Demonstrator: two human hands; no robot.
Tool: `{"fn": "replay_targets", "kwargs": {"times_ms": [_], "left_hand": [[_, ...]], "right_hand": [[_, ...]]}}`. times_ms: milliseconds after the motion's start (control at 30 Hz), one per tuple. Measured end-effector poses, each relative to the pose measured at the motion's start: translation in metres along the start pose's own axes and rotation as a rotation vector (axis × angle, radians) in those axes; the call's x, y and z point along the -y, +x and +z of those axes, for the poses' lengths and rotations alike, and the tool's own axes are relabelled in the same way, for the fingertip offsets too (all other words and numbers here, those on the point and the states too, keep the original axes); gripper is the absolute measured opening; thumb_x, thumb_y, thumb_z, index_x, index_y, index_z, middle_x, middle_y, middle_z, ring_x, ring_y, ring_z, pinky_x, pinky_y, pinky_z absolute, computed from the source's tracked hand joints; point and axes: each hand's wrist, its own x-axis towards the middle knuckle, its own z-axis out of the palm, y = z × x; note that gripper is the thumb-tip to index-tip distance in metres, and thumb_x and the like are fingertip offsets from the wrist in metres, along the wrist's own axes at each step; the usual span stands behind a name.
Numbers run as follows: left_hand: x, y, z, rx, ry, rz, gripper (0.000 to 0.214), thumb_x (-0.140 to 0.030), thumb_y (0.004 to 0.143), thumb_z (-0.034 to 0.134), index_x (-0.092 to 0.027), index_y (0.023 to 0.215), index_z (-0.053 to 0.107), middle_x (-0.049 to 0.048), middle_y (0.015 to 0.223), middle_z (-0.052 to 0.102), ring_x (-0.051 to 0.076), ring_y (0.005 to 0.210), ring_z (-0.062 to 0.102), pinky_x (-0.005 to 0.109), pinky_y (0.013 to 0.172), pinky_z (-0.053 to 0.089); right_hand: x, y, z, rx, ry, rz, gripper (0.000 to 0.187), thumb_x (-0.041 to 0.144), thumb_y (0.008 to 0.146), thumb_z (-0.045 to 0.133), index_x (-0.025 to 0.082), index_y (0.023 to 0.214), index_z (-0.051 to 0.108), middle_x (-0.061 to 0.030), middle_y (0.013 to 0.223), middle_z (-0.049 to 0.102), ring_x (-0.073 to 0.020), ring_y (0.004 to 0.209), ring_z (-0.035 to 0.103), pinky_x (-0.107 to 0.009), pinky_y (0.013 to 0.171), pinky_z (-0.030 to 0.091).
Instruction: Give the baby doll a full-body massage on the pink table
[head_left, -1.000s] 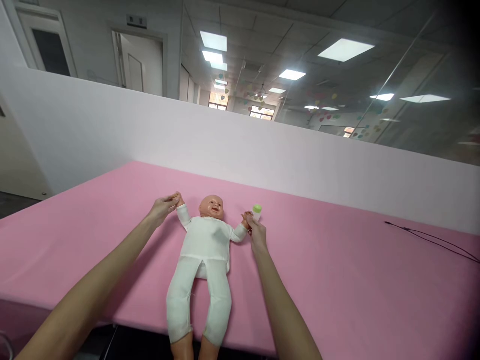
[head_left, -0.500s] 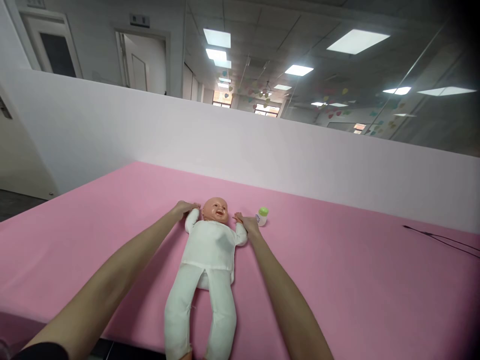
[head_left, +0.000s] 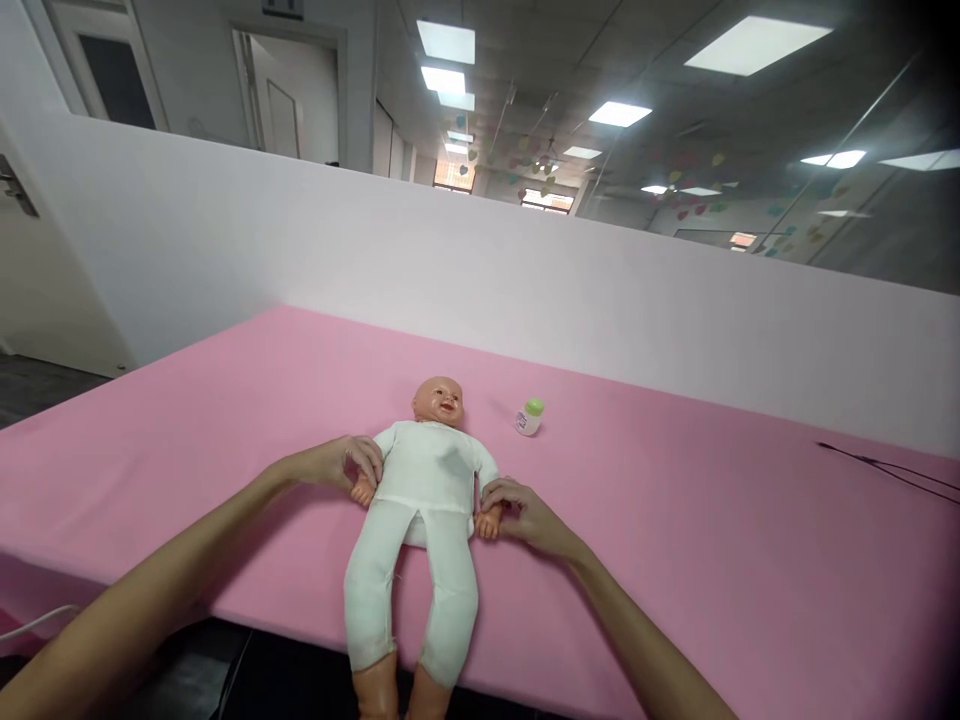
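Note:
A baby doll (head_left: pixel 424 465) in white cloth top and trousers lies on its back on the pink table (head_left: pixel 675 560), head toward the wall and legs reaching the near edge. My left hand (head_left: pixel 352 462) is closed around the doll's forearm on the left, just above its small hand. On the other side, my right hand (head_left: pixel 525 510) grips the doll's other forearm near the wrist, fingers on top. Both doll arms lie down along its body. To the right of the doll's head stands a small white bottle (head_left: pixel 529 418) with a green cap, touched by neither hand.
A thin black cable (head_left: pixel 877 465) lies on the right of the table. Behind the table runs a low white wall (head_left: pixel 562 290) with glass above it. A door with a handle (head_left: pixel 19 185) is at far left.
Both my hands have moved toward me, bringing the doll's arms from raised beside its head down to its sides. The bottle stays in place; the view has shifted slightly.

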Motion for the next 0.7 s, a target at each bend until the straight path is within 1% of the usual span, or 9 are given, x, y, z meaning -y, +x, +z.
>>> {"fn": "replay_targets", "kwargs": {"times_ms": [67,100,233,300,400,433,500,600,700], "left_hand": [[0.003,0.004,-0.003,-0.061,-0.06,-0.043,0.022,-0.039,0.072,0.085,-0.027,0.091,0.085,0.0102,0.102,0.078,0.029,0.102,0.069,0.042,0.093,0.054],[0.006,0.009,-0.007,-0.13,-0.117,-0.074,0.025,-0.04,0.072,0.085,-0.025,0.092,0.084,0.0105,0.101,0.078,0.029,0.1,0.069,0.041,0.091,0.054],[0.023,0.052,-0.025,-0.605,-0.39,-0.201,0.043,-0.048,0.068,0.088,-0.017,0.098,0.08,0.0115,0.1,0.077,0.027,0.091,0.07,0.037,0.082,0.054],[0.036,0.079,-0.03,-0.766,-0.447,-0.348,0.048,-0.054,0.066,0.087,-0.016,0.095,0.077,0.0107,0.095,0.077,0.023,0.084,0.069,0.032,0.073,0.053],[0.058,0.109,-0.031,-0.854,-0.385,-0.651,0.042,-0.054,0.068,0.084,-0.016,0.073,0.068,0.0072,0.071,0.07,0.02,0.067,0.064,0.029,0.058,0.045],[0.065,0.115,-0.031,-0.868,-0.349,-0.723,0.039,-0.051,0.067,0.085,-0.017,0.067,0.064,0.0064,0.064,0.067,0.021,0.064,0.063,0.03,0.056,0.043],[0.076,0.121,-0.03,-0.876,-0.302,-0.795,0.035,-0.042,0.065,0.087,-0.019,0.064,0.061,0.0062,0.059,0.064,0.022,0.063,0.062,0.031,0.055,0.041],[0.078,0.122,-0.03,-0.863,-0.269,-0.792,0.031,-0.038,0.067,0.086,-0.018,0.066,0.063,0.0072,0.062,0.065,0.022,0.065,0.062,0.03,0.055,0.041],[0.061,0.114,-0.032,-0.831,-0.282,-0.64,0.034,-0.048,0.074,0.081,-0.016,0.071,0.067,0.006,0.07,0.068,0.018,0.067,0.061,0.028,0.059,0.042]], "right_hand": [[-0.003,0.01,-0.007,-0.019,0.041,0.015,0.021,0.035,0.074,0.085,0.023,0.091,0.078,-0.0071,0.102,0.074,-0.0262,0.1,0.066,-0.04,0.092,0.052],[-0.005,0.019,-0.013,-0.072,0.078,0.028,0.025,0.036,0.073,0.085,0.022,0.092,0.078,-0.0075,0.101,0.075,-0.0259,0.097,0.067,-0.039,0.089,0.053],[-0.019,0.074,-0.031,-0.504,0.266,0.126,0.041,0.047,0.072,0.084,0.017,0.099,0.078,-0.0096,0.099,0.078,-0.0261,0.092,0.069,-0.036,0.08,0.055],[-0.03,0.102,-0.034,-0.637,0.324,0.265,0.035,0.047,0.074,0.081,0.014,0.088,0.079,-0.0107,0.094,0.079,-0.0259,0.09,0.071,-0.034,0.075,0.055],[-0.047,0.129,-0.029,-0.692,0.362,0.399,0.023,0.035,0.079,0.076,0.013,0.073,0.075,-0.0141,0.086,0.079,-0.0264,0.087,0.073,-0.033,0.074,0.058],[-0.052,0.134,-0.026,-0.699,0.364,0.416,0.02,0.032,0.08,0.075,0.014,0.07,0.073,-0.0151,0.086,0.079,-0.0266,0.087,0.074,-0.033,0.075,0.058],[-0.059,0.139,-0.022,-0.712,0.362,0.445,0.018,0.028,0.08,0.074,0.016,0.067,0.071,-0.016,0.085,0.079,-0.0268,0.088,0.075,-0.033,0.076,0.059],[-0.06,0.139,-0.023,-0.707,0.351,0.448,0.02,0.03,0.08,0.075,0.015,0.068,0.071,-0.0168,0.085,0.079,-0.0271,0.09,0.075,-0.031,0.075,0.058],[-0.05,0.127,-0.032,-0.684,0.353,0.401,0.029,0.041,0.077,0.079,0.013,0.077,0.074,-0.0158,0.094,0.079,-0.0261,0.092,0.073,-0.03,0.073,0.056]]}}
